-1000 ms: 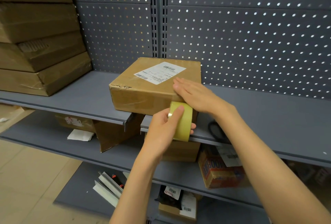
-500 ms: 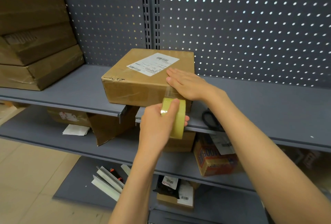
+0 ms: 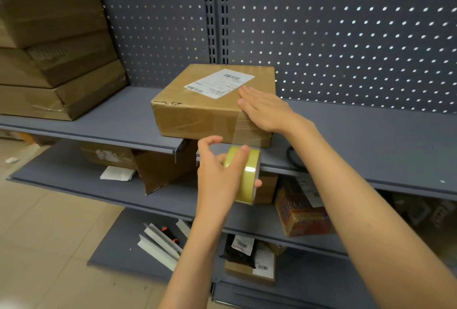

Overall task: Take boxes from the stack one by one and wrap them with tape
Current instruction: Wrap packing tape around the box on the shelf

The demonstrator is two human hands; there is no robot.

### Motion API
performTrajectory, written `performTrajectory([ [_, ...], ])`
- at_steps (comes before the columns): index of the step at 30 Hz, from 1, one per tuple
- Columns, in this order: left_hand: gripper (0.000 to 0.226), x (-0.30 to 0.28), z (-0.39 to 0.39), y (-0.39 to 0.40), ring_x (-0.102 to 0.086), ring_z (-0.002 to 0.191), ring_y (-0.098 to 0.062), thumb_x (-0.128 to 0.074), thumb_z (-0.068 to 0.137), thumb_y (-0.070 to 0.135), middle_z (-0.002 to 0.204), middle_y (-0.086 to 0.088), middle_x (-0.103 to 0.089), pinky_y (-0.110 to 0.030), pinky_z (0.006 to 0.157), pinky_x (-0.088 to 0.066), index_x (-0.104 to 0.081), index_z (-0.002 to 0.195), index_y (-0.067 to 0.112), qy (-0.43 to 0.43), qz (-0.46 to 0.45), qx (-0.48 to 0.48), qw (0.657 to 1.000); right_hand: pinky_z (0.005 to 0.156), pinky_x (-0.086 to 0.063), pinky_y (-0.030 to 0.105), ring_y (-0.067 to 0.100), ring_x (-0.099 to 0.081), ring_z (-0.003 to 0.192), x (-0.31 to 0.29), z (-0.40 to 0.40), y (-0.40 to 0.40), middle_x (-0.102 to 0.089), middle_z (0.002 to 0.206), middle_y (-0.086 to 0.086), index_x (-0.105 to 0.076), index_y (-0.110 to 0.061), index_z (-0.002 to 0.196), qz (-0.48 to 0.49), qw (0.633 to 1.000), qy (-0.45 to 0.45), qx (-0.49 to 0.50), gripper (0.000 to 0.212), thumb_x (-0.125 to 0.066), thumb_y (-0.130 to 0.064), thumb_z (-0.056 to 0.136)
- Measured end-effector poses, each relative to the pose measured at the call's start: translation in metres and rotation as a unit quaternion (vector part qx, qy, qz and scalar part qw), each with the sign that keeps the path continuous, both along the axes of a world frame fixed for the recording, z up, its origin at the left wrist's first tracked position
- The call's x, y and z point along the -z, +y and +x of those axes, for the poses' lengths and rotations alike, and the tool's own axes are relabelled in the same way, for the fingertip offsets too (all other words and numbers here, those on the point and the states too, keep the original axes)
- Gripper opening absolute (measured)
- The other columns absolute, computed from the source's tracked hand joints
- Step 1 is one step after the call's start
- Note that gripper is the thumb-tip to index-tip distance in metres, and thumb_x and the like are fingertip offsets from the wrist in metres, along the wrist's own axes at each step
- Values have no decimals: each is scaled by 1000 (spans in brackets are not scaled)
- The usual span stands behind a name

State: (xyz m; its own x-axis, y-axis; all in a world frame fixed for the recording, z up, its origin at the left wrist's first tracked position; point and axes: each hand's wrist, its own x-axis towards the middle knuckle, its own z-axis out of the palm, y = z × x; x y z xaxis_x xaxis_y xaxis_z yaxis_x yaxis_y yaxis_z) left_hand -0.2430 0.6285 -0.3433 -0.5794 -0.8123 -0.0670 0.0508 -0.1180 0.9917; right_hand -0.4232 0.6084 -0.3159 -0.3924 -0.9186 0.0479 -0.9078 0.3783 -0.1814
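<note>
We see the right hand [image 3: 265, 111] lying flat on the near right corner of the cardboard box [image 3: 197, 108], palm down, fingers straight and together, pressing on the top w/ the palm edge over the front edge. The forearm runs in from the lower right, cut off by the frame edge.

The left hand [image 3: 217, 175] comes up from the bottom centre, fingers curled round the tape roll [image 3: 247, 175]; index finger lies across the top of the roll, thumb lifted and apart from it, another fingertip shows under the roll's right side. The roll sits just below and in front of the box, at the shelf lip. A clear strip of tape [image 3: 243, 133] runs from the roll up the box's front face to approx. where the right hand presses.

The box sits on the grey shelf [image 3: 111, 120], white label [image 3: 220, 82] on top, tilted. The stack of boxes [image 3: 49, 61] is at the left of the same shelf, well apart, cut off by the left and top edges.

Hard to tell: the label print is too small to read; where the tape end sits is hidden under the right hand. A dark looped thing [image 3: 293, 158] beside the right wrist is mostly hidden by the arm. Lower shelves hold boxes and papers, partly blocked by both arms.
</note>
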Motion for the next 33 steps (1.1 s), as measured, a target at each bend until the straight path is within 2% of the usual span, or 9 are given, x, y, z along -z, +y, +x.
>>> performTrajectory([
  [2,32,0,-4,-2,-67,49,-19,-62,91,13,70,-2,-65,-21,45,-49,-42,114,24,-3,-24,4,1000,116,-4,25,14,-5,148,0,0,0,-5,161,6,-10,-8,152,-1,1000,-1,2,52,-15,-31,106],
  [4,28,1,-8,-6,-65,46,-14,-61,91,12,56,5,-61,-17,44,-46,-46,111,22,-24,-40,5,999,116,-4,24,14,-6,148,-1,0,0,-5,161,7,-10,-7,152,-2,1000,0,3,52,-16,-31,106],
  [6,21,5,-12,-12,-57,43,-7,-61,90,15,45,9,-52,-15,45,-43,-50,107,21,-48,-55,-3,997,115,-4,24,15,-6,148,-1,0,0,-6,161,7,-11,-7,152,-6,1000,-2,2,52,-16,-31,106],
  [10,14,13,-18,-24,-43,44,0,-63,89,26,41,12,-43,-12,47,-34,-59,101,20,-76,-93,-50,991,115,-6,25,15,-7,148,0,0,0,-8,161,6,-13,-8,152,-18,1000,-6,0,52,-17,-31,106],
  [12,13,13,-20,-26,-45,45,4,-64,88,27,48,12,-46,-9,46,-34,-62,99,19,-88,-110,-61,988,114,-7,24,15,-8,147,-1,0,0,-9,160,5,-14,-8,152,-22,1000,-9,-2,51,-18,-31,106],
  [18,10,14,-23,-32,-52,84,0,-66,86,26,96,9,-64,-19,63,-34,-71,93,21,-118,-94,-63,986,114,-8,24,15,-9,147,0,0,1,-11,160,5,-15,-9,152,-32,999,-9,-3,51,-19,-32,106],
  [25,5,11,-25,-35,-61,94,-19,-68,83,21,95,0,-68,-28,72,-42,-72,83,20,-107,-63,-66,990,113,-11,25,14,-10,147,1,0,1,-14,160,2,-18,-10,152,-44,999,-9,-5,50,-19,-31,106],
  [30,5,10,-25,-33,-61,93,-20,-68,83,20,91,-1,-68,-32,77,-44,-71,79,21,-95,-62,-77,991,113,-12,24,14,-11,147,3,1,1,-15,160,2,-19,-11,151,-51,999,0,-4,50,-19,-31,106],
  [33,5,11,-24,-32,-59,91,-16,-67,84,20,91,3,-66,-30,72,-42,-70,80,21,-93,-64,-81,990,113,-11,25,14,-11,147,4,1,2,-15,160,2,-19,-11,152,-54,999,1,-1,50,-19,-31,106],
])
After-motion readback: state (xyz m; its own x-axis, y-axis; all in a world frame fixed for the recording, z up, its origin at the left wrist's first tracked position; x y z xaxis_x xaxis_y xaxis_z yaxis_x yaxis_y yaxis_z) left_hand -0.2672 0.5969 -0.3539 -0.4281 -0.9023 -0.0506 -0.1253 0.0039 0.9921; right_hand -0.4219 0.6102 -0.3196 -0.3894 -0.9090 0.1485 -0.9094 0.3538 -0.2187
